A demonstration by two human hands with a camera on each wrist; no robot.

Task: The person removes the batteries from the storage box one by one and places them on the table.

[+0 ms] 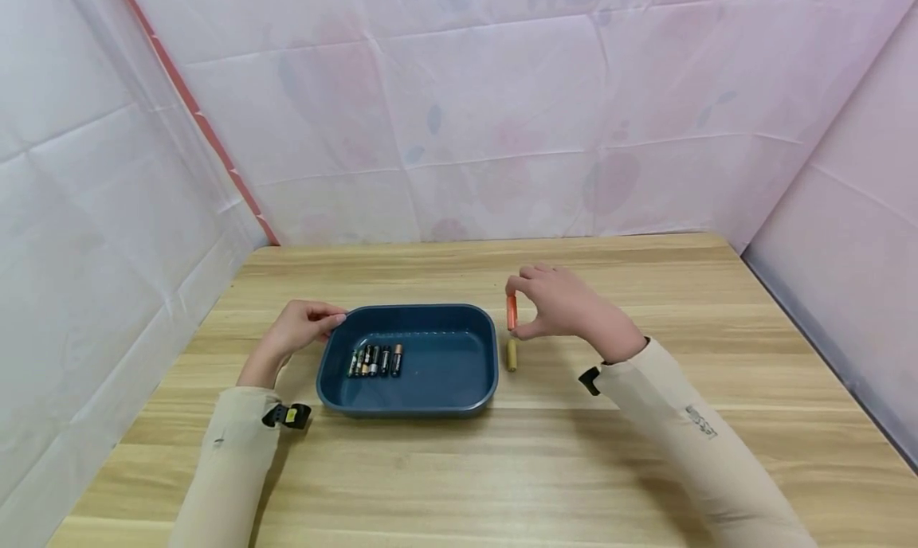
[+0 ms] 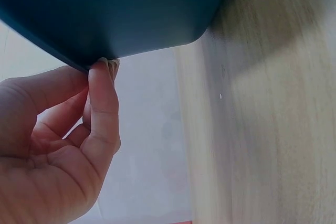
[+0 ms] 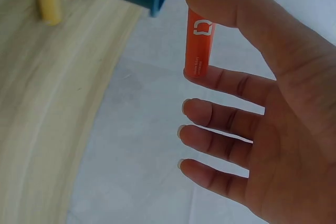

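The left hand (image 1: 297, 330) grips the left rim of the blue tray (image 1: 459, 389), thumb and fingers pinching its edge. The tray sits mid-tabletop (image 1: 645, 468) with a row of batteries (image 1: 375, 360) lying in its left half. Just off its right rim lies a yellow battery (image 1: 512, 354). Above that, the right hand (image 1: 566, 305) pinches an orange battery (image 1: 511, 312) upright between thumb and forefinger, other fingers spread.

Head view: bright, even, diffuse light, no glare; soft short shadows under blue tray (image 1: 409, 401) and sleeves on wooden table (image 1: 645, 468). Straight edges bow near frame borders, wide-angle distortion. Left wrist view: tray underside dark, soft shadow on wood, table grain blurred. Right wrist view: orange battery (image 3: 199, 43) sharp, background washed out, defocused.
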